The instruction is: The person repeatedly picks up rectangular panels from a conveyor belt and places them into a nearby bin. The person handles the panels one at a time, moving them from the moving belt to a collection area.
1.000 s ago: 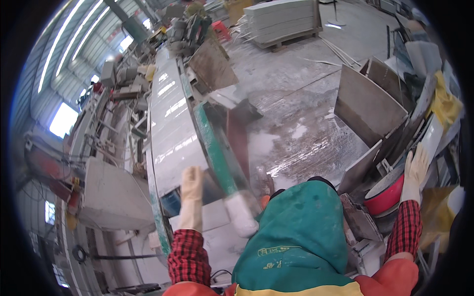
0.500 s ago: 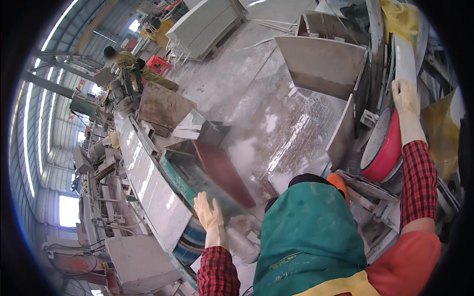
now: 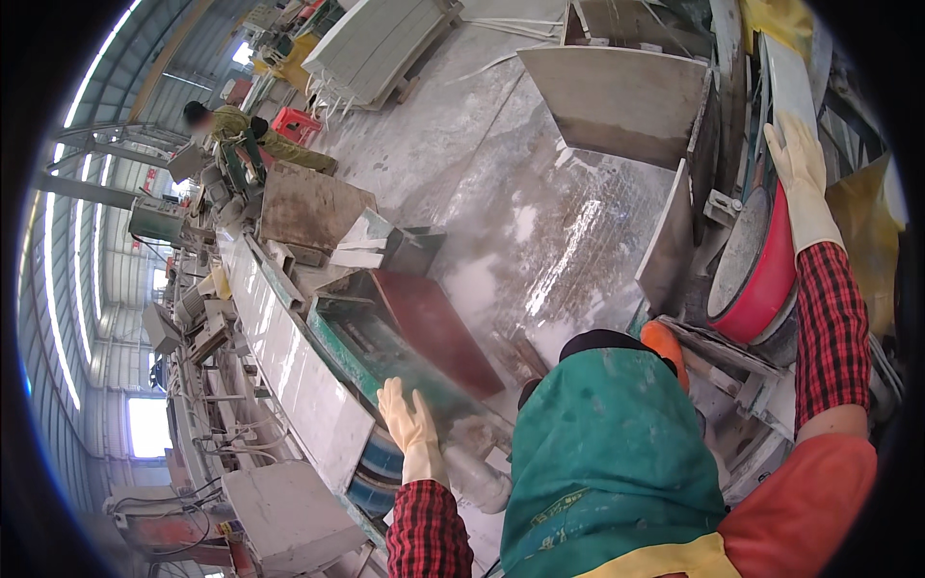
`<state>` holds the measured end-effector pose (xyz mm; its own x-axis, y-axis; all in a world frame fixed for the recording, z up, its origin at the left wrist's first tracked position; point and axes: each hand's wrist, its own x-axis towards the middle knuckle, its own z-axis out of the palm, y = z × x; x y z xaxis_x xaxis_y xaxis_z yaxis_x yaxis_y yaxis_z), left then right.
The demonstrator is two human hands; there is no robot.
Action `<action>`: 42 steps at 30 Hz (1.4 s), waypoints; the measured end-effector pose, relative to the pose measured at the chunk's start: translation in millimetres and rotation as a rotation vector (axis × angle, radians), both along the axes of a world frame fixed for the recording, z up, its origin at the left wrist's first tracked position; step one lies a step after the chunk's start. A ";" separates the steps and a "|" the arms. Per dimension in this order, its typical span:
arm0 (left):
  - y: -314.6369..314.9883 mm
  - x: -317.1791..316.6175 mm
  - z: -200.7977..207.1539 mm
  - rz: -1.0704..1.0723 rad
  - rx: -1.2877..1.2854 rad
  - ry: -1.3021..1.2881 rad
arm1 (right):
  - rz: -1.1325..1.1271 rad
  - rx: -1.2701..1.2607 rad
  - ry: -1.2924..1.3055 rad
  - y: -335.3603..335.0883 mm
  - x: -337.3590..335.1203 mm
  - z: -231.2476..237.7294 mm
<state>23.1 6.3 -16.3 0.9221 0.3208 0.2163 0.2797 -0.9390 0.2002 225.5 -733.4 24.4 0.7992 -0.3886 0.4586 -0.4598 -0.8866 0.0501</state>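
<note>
As the pale strip point(image 3: 790, 79) seems propped, the right hand point(image 3: 801, 175) perhaps steadies it, grip spread as on the left hand point(image 3: 413, 424).

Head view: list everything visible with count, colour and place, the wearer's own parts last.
Co-worker: 1, olive clothing, upper left
Slab stack: 1, pale grey, upper edge
Stool-shaped item: 1, red, beside stack
Glossy strip: 1, white, left of centre
Rounded parts: 2, blue, strip's near end
Slanted panel: 1, dark red, centre
Boards: several, grey-brown, upper right
Tub: 1, red-sided, right
Apron: 1, green, lower centre
Checked sleeves: 2, red-black, below the hands
Gloved left hand: 1, cream, beside blue parts
Gloved right hand: 1, cream, upper right
</note>
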 end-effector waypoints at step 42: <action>1.9 -0.2 -0.2 -0.054 0.015 -0.065 | 0.067 -0.029 -0.100 31.8 -31.2 -1.7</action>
<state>22.9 8.2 -16.4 0.9220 0.2669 0.2807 0.2150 -0.9554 0.2023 194.2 -701.7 22.6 0.7728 -0.3212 0.5474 -0.4035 -0.9144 0.0331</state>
